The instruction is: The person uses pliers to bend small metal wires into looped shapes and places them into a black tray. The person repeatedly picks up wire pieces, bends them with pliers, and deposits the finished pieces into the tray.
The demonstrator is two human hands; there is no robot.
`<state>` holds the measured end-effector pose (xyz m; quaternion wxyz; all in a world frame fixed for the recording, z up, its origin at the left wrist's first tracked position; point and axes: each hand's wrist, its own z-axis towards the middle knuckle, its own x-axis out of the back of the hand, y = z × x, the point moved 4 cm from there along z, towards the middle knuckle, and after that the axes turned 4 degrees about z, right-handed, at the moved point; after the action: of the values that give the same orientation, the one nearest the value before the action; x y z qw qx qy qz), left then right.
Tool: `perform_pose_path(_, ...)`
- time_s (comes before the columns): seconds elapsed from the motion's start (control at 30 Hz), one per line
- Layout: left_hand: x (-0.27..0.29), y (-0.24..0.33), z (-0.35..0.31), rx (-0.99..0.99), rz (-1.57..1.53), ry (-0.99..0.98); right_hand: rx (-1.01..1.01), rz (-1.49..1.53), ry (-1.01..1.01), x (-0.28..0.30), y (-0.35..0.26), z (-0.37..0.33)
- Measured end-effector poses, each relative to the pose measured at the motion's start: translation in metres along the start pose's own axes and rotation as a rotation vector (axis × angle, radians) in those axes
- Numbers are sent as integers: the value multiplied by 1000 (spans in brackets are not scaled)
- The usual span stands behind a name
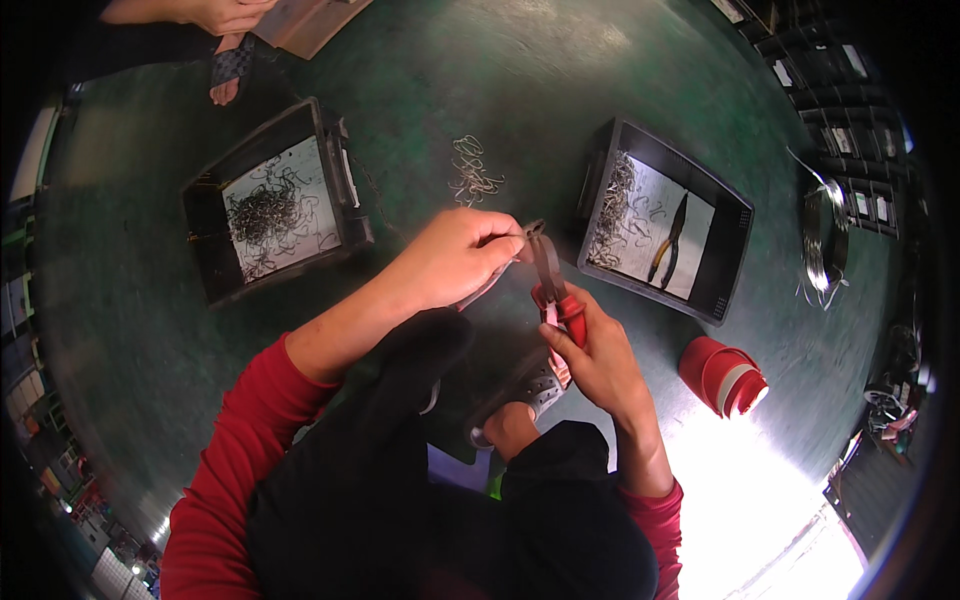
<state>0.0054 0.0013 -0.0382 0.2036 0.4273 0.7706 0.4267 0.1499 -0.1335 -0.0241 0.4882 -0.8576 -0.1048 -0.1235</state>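
Head view: the relation that seems to count is between the pliers (548,262) and the left hand (465,255); the plier head sits just beside its fingertips, at their 2 to 3 o'clock.
Pliers' axis: handles toward 5 o'clock, head toward 11, angled across the person's front.
Strip: a thin, pale strip (488,286), perhaps wire, runs from near the left fingertips toward 8 o'clock, partly hidden under the hand; whether it touches the jaws I cannot tell.
Left grip: thumb and forefinger pinched together, apparently on the strip.
Left arm: reaches in from 7 o'clock, back of the hand upward, fingertips toward 3.
Right grip: right hand (600,355) wrapped around the red handles, thumb along the near side; how far the jaws are apart is unclear.
Right arm: comes up from 5 o'clock, wrist bent so the fist faces 11.
Nearer hand: left to the strip, right to the pliers.
Hooks: a loose pile of hooks (474,172) on the floor, 11 o'clock from the plier head.
Bins: left bin (352,195) at 9 o'clock, right bin (733,235) at 3; both contain small bent pieces.
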Motion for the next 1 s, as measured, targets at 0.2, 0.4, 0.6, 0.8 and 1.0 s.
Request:
perform_pose_path(0.2, 0, -6, 0, -67, 69, -10, -51, -86, -20, -2, 5, -3)
perform_pose_path(0.4, -1, -7, -1, -121, 95, 32, 61, -62, 48, 5, 2, -2)
perform_pose_path(0.6, 9, 3, -7, -471, 303, 376, 13, 67, -99, 2, -1, -5)
perform_pose_path(0.8, 6, 7, -5, -602, 391, 403, -74, 37, -93, 2, 2, -4)
perform_pose_path(1.0, 6, -2, -5, -166, 67, 154, -84, 45, -82, 3, 2, -5)
